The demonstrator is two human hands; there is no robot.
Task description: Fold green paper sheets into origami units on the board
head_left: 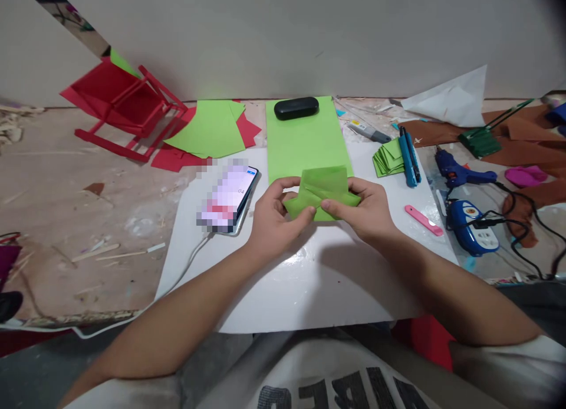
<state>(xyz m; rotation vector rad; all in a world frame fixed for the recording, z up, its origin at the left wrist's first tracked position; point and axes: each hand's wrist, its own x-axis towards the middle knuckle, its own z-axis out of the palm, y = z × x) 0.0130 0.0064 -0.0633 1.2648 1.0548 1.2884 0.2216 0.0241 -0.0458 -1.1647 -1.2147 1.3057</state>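
A partly folded piece of green paper [325, 185] is held up in front of me, over a white board [283, 297]. My left hand [278, 214] grips its left side, thumb pressing the lower front and fingers behind. On the right side my right hand [367, 205] pinches it the same way, the two thumb tips close together near the middle. A flap of the paper stands up above the thumbs, and its pointed corners stick out at both sides. Behind it lies a larger green sheet [305, 144] with a black case [296, 108] on top.
Left of my hands is a phone [230, 200] with a white cable. To the right are folded green pieces [389, 158], a blue cutter [410, 157], a pink cutter [423, 220], a glue gun [462, 170] and a power strip [472, 227]. A red model chair [128, 111] stands back left.
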